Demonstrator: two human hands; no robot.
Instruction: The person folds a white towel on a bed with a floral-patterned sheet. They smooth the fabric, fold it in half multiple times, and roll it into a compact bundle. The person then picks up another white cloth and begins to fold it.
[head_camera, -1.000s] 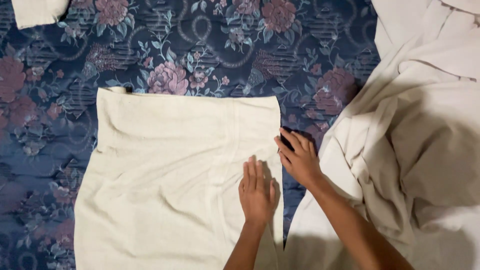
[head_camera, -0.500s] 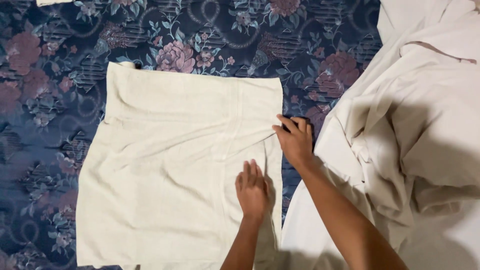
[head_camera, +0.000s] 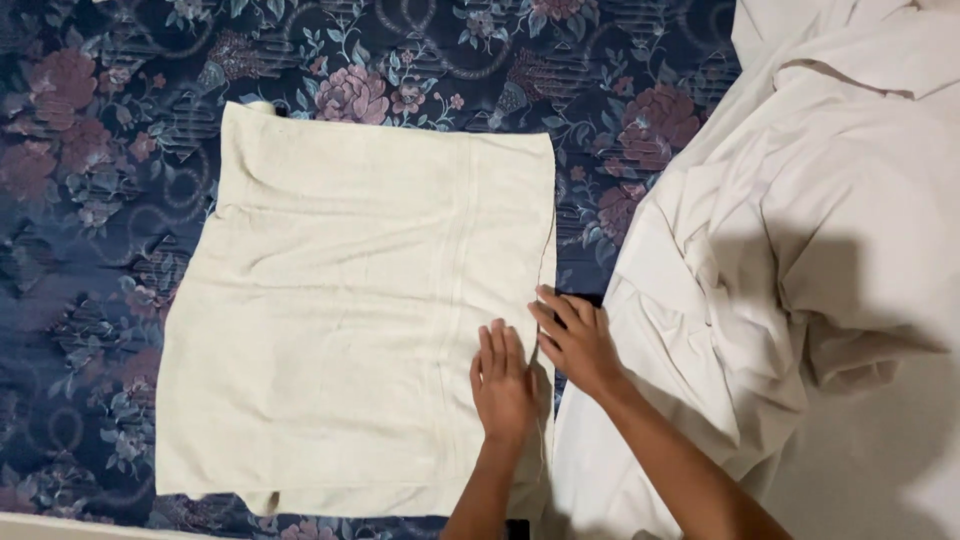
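Pressing flat on cream towel (head_camera: 350, 310): left hand (head_camera: 503, 385), right hand (head_camera: 575, 340).

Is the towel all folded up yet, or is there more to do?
Not yet. The cream towel already lies spread flat on the flowery bedcover. Now the left hand presses flat near its right edge, and the right hand touches that edge. No tidy small fold shows, and the white sheet beside it is crumpled.
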